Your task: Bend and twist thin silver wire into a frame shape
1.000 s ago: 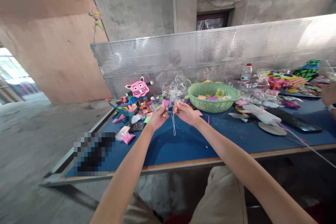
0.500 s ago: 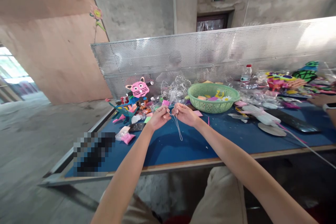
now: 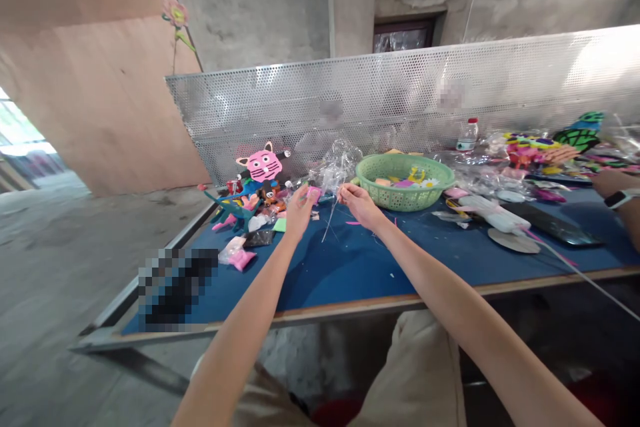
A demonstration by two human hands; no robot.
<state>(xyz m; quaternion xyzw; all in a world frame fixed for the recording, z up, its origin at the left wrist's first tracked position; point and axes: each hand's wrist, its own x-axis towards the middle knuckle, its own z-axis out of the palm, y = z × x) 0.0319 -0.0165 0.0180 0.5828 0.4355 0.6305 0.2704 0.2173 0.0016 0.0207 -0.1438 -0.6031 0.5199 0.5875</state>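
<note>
Head camera view: we sit at a blue surface (image 3: 350,273) with both forearms stretched out over it. Our left hand (image 3: 299,213) is raised above the surface, thumb and fingers closed on a small pink piece (image 3: 313,195). Just beside it, our right hand (image 3: 361,203) pinches a thin white strand (image 3: 327,228) between thumb and fingertips; the strand slants down to the left, its lower end in the gap between our arms. The two hands are near each other but apart, and we cannot tell whether the strand touches the pink piece.

Behind our right hand stands a green basket (image 3: 400,199) holding yellow, purple and white pieces. Crumpled clear plastic (image 3: 341,161) lies to its left. Farther left we see a pink cat face (image 3: 264,167) with black whisker stripes, and in front of it a teal figure (image 3: 240,213). Nearer to us lie a black packet (image 3: 259,238) and a pink packet (image 3: 242,260), with a light green piece (image 3: 281,225) near our left hand.

To our right, a red-capped bottle (image 3: 468,139) stands beyond the plastic, and a dark flat object (image 3: 565,225) rests near a grey oval disc (image 3: 513,241). At the far right edge, another person's wrist wears a watch (image 3: 616,199). A perforated metal panel (image 3: 280,97) rises behind everything on the surface.
</note>
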